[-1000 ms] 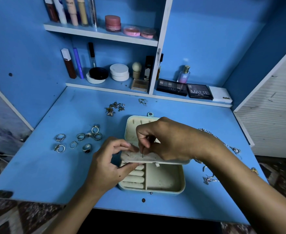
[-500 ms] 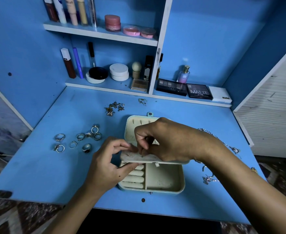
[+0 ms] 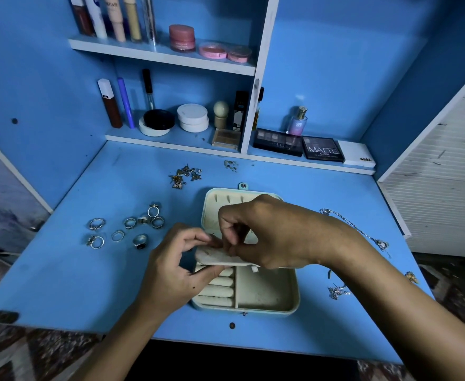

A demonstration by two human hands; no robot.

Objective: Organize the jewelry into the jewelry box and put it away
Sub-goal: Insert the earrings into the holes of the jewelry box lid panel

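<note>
While the open jewelry box (image 3: 267, 298) sits in the same spot near the front of the blue desk (image 3: 61, 270), the right hand (image 3: 275, 235) has shifted only slightly, its fingertips still pinched together at the top of the cream insert panel (image 3: 220, 257); whatever they hold is too small to make out. The left hand (image 3: 173, 268) keeps pinching the panel's left end. Rings (image 3: 132, 229) lie unmoved to the left, necklaces (image 3: 363, 235) to the right.
</note>
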